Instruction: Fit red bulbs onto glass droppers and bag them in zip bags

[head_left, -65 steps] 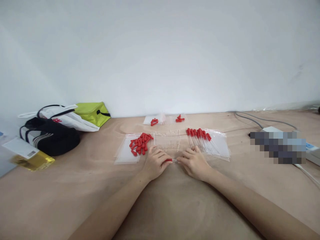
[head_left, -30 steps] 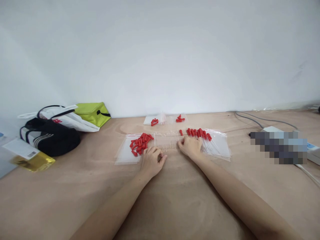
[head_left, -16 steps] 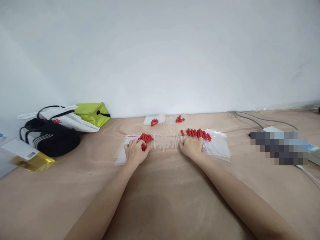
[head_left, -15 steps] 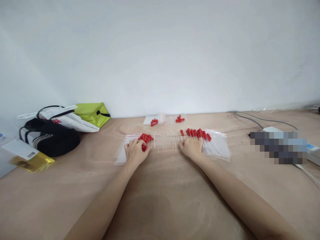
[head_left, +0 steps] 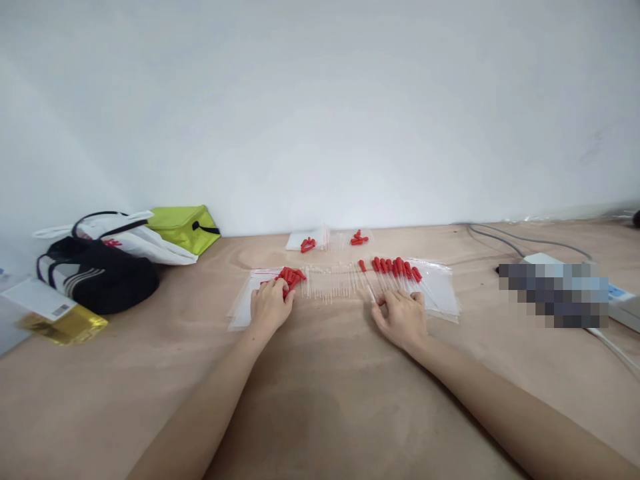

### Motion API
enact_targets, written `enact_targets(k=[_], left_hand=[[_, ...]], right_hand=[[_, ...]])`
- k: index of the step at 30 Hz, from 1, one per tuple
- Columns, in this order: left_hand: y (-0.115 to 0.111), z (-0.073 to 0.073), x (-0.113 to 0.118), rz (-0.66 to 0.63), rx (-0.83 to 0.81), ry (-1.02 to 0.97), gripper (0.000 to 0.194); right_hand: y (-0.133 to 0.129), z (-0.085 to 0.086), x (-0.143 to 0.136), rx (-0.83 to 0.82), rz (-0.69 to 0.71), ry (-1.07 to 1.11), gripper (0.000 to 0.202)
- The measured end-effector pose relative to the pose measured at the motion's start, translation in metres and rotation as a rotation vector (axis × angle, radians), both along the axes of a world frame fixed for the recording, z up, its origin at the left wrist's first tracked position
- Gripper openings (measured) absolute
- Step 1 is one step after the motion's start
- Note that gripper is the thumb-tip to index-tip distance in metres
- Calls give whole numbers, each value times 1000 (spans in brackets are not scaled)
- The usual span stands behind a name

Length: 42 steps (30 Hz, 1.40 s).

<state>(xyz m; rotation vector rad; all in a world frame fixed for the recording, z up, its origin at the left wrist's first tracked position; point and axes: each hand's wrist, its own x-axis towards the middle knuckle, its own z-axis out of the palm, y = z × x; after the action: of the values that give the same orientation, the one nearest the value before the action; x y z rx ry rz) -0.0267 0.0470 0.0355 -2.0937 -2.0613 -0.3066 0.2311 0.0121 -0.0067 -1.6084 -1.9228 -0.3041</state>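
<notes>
About eight red-topped droppers (head_left: 399, 268) fan out just beyond my curled right hand (head_left: 403, 319); my left hand (head_left: 270, 305) bends over one red bulb pile (head_left: 291, 275). I cannot tell whether either grips anything. Two bulb clusters (head_left: 308, 245) lie farther ahead.

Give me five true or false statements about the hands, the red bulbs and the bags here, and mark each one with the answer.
1. The left hand is at the pile of red bulbs. True.
2. The right hand is up against the wall. False: it is down by the red-tipped tubes.
3. Thin tubes without red tips lie between the pile and the red-tipped ones. True.
4. The black bag is to the right of the lime-green bag. False: it is to the left.
5. The lime-green bag has a black strap. True.
</notes>
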Motion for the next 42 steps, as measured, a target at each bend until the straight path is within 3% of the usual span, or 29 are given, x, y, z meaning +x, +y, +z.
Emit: enact_targets(k=[6,9,12,15,18,22,26,34,42], left_hand=[[-6,12,7,-31,53,-9,5],[-16,14,21,-165,84,-56,4],[-26,3,37,-333,88,-192,4],[-34,-14,48,-574,-23,-363,8],[-39,-26,55,-679,-41,-465,16],[-37,-35,60,-652,3,-520,21],[-30,-41,62,-587,2,-519,13],[-30,-37,61,-578,31,-471,9],[-33,-34,61,-621,-4,-552,8]], right_hand=[[-6,-3,15,40,51,10,22],[-2,-7,17,24,94,33,21],[-1,-11,16,-11,200,71,19],[-1,-12,14,-55,355,81,20],[-1,-12,11,-82,455,68,20],[-1,-12,8,-100,507,50,24],[-3,-9,6,-131,511,36,23],[-6,-4,5,-164,534,85,22],[-6,-2,5,-157,563,100,22]])
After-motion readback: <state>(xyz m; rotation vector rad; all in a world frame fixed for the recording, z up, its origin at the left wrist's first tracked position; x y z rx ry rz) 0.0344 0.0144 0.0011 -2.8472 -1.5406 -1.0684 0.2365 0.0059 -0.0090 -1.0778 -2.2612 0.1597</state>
